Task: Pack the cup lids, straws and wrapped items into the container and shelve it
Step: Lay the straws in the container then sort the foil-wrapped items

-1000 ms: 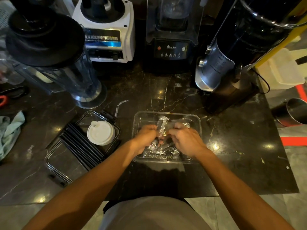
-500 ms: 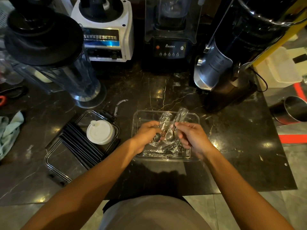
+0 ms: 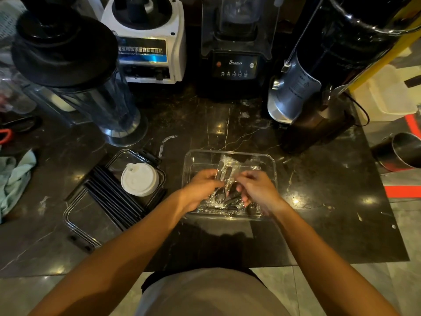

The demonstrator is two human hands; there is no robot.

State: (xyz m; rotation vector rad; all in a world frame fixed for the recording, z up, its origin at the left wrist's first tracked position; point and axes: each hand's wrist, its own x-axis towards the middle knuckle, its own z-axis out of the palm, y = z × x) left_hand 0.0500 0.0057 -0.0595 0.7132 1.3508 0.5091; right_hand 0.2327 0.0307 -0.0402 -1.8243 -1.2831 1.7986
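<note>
On the dark marble-veined bench (image 3: 319,201) both hands work inside a clear, shallow, rectangular plastic container (image 3: 272,165) that sits near the middle. The left hand (image 3: 200,190) and the right hand (image 3: 257,190) are each closed in a pinching grip on the wrapped items (image 3: 224,169), which look like dark plastic spoons and forks sealed in thin clear film; several stand tilted between the two hands, while more lie flat on the container floor. These packets are likely very light, and the film is glossy and probably slippery and crinkly, so a bundle could fan apart or slide out if held only by the wrapper; taking hold around the stiff handles through the film, and pressing the bunch together from both sides, seems the safest way to settle it. The container itself looks thin-walled and may flex, so it would be best lifted by its two short ends. To the left, apart from this container, a stack of white round cup lids (image 3: 139,179) rests on a second clear tray with dark clip-lock edges (image 3: 75,226), and a row of long black straws (image 3: 114,199) lies slantwise just beside the lids.
</note>
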